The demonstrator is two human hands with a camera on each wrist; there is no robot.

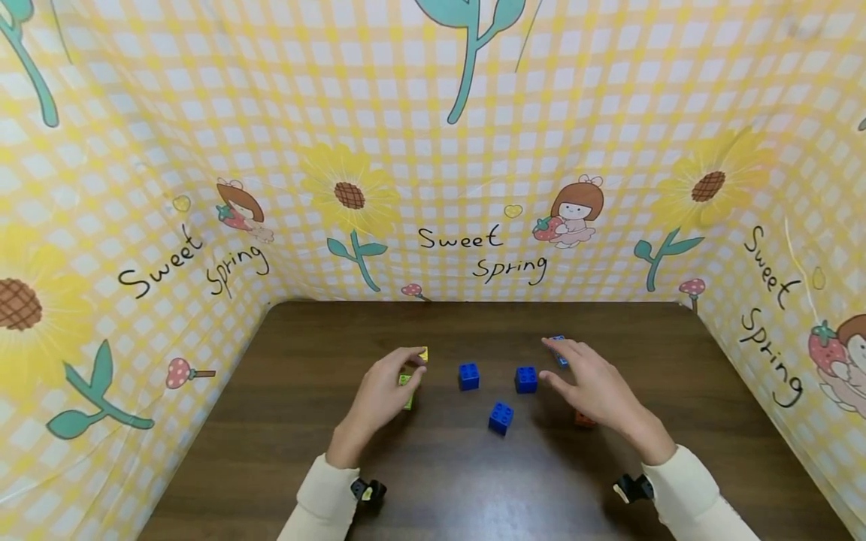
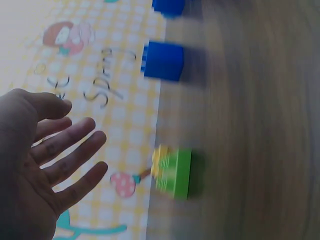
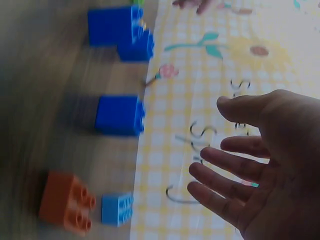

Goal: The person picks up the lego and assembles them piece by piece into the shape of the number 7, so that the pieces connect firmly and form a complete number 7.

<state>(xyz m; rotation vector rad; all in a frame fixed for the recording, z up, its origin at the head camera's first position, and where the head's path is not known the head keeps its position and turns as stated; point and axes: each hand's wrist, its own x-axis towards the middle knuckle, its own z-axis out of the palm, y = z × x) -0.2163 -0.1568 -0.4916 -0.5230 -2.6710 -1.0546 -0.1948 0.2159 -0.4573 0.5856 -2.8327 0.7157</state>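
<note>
Both hands hover open over a dark wooden table (image 1: 446, 481). My left hand (image 1: 391, 387) has its fingers spread just above a green brick (image 1: 404, 382) and a small yellow brick (image 1: 424, 353), gripping neither. In the left wrist view the left hand (image 2: 55, 160) is empty, with the green brick (image 2: 175, 172) and the yellow brick (image 2: 160, 161) lying beyond it. My right hand (image 1: 583, 379) floats over an orange brick (image 1: 585, 420), fingertips near a light blue brick (image 1: 558, 343). The right wrist view shows the right hand (image 3: 250, 170) empty, apart from the orange brick (image 3: 65, 202) and light blue brick (image 3: 117, 209).
Three dark blue bricks lie between the hands: one (image 1: 468, 376) left of centre, one (image 1: 525, 379) right of centre, one (image 1: 501, 417) nearer me. A yellow checked cloth (image 1: 473, 150) printed with sunflowers walls the table at the back and both sides.
</note>
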